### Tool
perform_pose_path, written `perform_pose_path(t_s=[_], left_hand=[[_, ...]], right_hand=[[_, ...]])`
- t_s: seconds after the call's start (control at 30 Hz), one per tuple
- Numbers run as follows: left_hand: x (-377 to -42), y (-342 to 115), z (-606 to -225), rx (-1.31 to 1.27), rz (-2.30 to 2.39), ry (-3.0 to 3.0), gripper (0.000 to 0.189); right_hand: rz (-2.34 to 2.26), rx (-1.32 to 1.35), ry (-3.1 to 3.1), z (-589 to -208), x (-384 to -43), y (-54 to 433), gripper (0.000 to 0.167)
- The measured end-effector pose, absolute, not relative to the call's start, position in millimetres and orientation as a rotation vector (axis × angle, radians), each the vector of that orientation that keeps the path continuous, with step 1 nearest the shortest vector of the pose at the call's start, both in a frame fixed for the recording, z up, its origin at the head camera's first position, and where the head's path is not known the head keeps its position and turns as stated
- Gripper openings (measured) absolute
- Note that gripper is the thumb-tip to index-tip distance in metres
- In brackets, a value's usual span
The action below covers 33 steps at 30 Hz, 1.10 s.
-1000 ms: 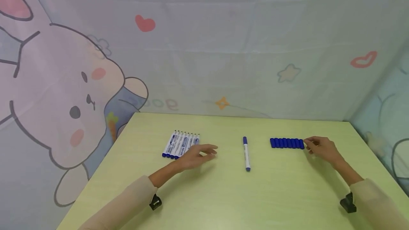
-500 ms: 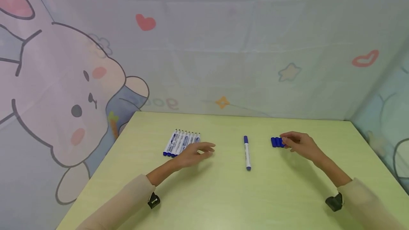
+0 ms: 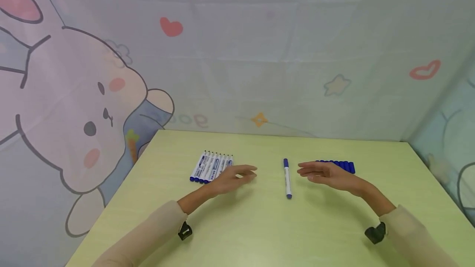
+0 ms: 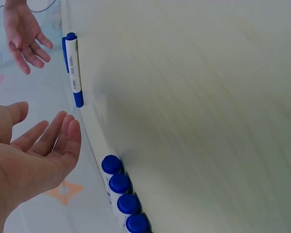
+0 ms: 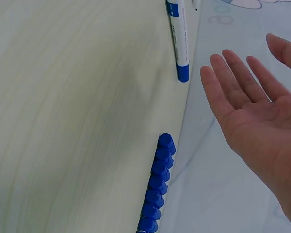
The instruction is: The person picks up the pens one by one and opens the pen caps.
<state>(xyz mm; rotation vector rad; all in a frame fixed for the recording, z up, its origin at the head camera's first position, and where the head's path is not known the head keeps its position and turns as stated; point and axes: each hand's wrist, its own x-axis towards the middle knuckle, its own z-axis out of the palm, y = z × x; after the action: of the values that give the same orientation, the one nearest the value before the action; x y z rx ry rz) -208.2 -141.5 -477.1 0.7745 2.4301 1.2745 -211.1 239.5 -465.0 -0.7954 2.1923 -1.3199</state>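
Note:
Between the two hands lies a capped marker (image 3: pixel 287 181), white with a blue cap, its cap end pointing to the back of the table. My right hand (image 3: pixel 332 176) hovers just right of it with loosely extended fingers and holds nothing. Behind that hand sits a row of blue marker caps (image 3: pixel 346 166), partly hidden in the head view; the right wrist view shows several caps (image 5: pixel 158 183) side by side. My left hand (image 3: pixel 230 179) is relaxed and holds nothing. It hangs in front of a row of uncapped markers (image 3: pixel 208 168), covering part of them; their blue ends (image 4: pixel 120 183) show in the left wrist view.
The pale yellow-green table (image 3: pixel 252 230) carries all of these things. A cloth backdrop (image 3: pixel 237 61) with a cartoon rabbit and hearts hangs behind it and along both sides. Dark wrist devices (image 3: pixel 375 233) are worn at both sleeves.
My right hand has moved left from the right end of the cap row, along the caps, to beside the capped marker. My left hand has barely shifted, and the markers stay where they were.

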Motion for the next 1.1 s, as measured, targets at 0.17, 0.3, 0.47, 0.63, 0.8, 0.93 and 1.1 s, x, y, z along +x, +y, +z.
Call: perform_pose_path(t_s=[0.17, 0.3, 0.47, 0.63, 0.8, 0.93, 1.1], left_hand=[[-208.1, -128.9, -477.0, 0.732, 1.266, 2.417, 0.044], [-209.4, -122.0, -476.7, 0.751, 1.239, 2.406, 0.045], [-216.4, -112.3, -475.7, 0.799, 1.187, 2.433, 0.044], [-227.1, -94.7, -479.6, 0.786, 1.159, 2.479, 0.043], [-238.0, -71.5, -487.7, 0.645, 1.233, 2.486, 0.045], [-245.0, -50.6, -493.0, 0.543, 1.280, 2.483, 0.048], [-250.3, -24.7, -499.2, 0.491, 1.185, 2.572, 0.053]], right_hand=[[-1.312, -0.801, 2.211, -463.5, -211.5, 242.7, 0.049], [-1.323, -0.800, 2.210, -462.6, -209.5, 249.0, 0.047], [-1.330, -0.804, 2.228, -462.5, -206.5, 256.4, 0.047], [-1.346, -0.778, 2.234, -460.9, -203.5, 263.6, 0.048], [-1.361, -0.756, 2.190, -459.9, -202.0, 269.7, 0.047], [-1.337, -0.738, 2.194, -462.3, -201.2, 273.8, 0.046], [-1.325, -0.723, 2.198, -466.8, -198.9, 279.9, 0.049]])
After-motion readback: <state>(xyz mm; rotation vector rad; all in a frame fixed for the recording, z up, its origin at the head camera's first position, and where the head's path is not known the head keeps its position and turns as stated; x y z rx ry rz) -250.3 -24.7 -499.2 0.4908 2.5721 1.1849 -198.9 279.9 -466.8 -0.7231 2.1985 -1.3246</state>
